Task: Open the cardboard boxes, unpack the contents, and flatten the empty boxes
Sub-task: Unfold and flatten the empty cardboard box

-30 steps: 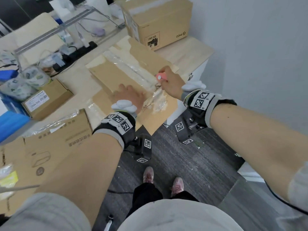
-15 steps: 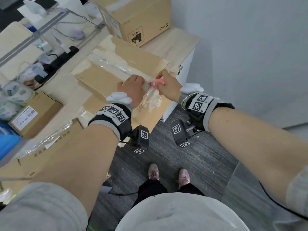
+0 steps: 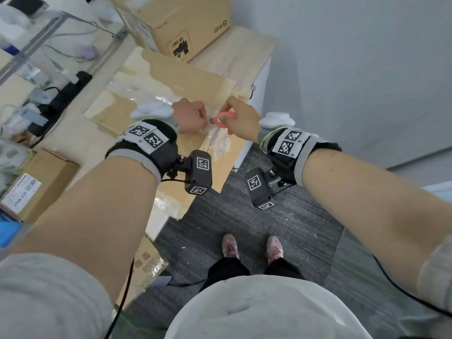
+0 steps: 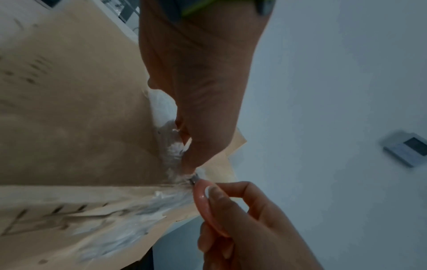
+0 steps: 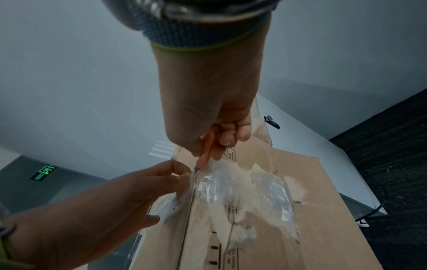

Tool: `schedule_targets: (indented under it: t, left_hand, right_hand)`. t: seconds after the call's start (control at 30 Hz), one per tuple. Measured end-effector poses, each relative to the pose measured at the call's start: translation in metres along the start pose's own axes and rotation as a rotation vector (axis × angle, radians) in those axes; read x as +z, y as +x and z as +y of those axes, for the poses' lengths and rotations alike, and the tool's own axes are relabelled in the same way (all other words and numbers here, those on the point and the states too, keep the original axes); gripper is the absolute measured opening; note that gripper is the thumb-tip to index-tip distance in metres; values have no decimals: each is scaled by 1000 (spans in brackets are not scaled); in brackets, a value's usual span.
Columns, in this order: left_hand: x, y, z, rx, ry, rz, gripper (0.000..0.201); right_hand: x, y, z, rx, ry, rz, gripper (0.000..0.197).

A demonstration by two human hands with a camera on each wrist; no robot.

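Wooden desk bears flattened cardboard; left hand pinches tape, right hand grips pink cutter.

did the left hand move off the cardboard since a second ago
Yes. The left hand lay flat on the flattened cardboard; now it pinches the clear tape beside the pink cutter.

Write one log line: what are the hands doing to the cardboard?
left hand pinches tape | right hand holds pink cutter at tape | cardboard flat on table

Head view bright, edges warped; wrist views dim, blurred.
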State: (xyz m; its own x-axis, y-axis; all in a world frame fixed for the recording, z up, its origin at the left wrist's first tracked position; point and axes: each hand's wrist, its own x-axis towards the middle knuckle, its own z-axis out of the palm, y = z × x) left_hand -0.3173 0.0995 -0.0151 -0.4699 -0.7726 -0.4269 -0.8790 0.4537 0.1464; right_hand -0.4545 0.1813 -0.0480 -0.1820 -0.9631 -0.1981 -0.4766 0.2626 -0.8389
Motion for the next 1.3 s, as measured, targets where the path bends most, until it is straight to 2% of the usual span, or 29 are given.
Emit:
schedule_targets:
  t: [0.07,0.3,0.47,0.6,0.67,0.73,1.03,1.13,1.3]
  left_hand:
    - [0,0,1,18,39,34,21]
    - [-8,-7,4,87,-16,95,25]
    - [-6,-8,1,89,-83,93,18]
    - [-6,-10,1,98,-116,80,11]
    - [-6,-12,2,88,-136,102,8]
    - [-4,-11,3,83,-150,128,6]
    - [-2,-9,5,80,-176,110,8]
    - [-2,-10,5,67,-190,139,7]
    - [-2,-10,3,81,-188,109,8]
  right_hand:
    - [0,0,1,-6,-23,7,5]
    - [1,-2,-4,19,-24,16,8]
    - [2,-12,-14,40,-13,113,8]
    - [-2,-12,-16,65,-29,-34,28]
    - [-3,-9,-15,79,-31,-51,24]
    - [-1,-8,-14,97,-35,1,20]
    - [-4,-12,-13,93,12,-2,5]
    - [-4,-14,-12,97,25,6,6]
    - [-2,-15,-14,103,26,-29,14]
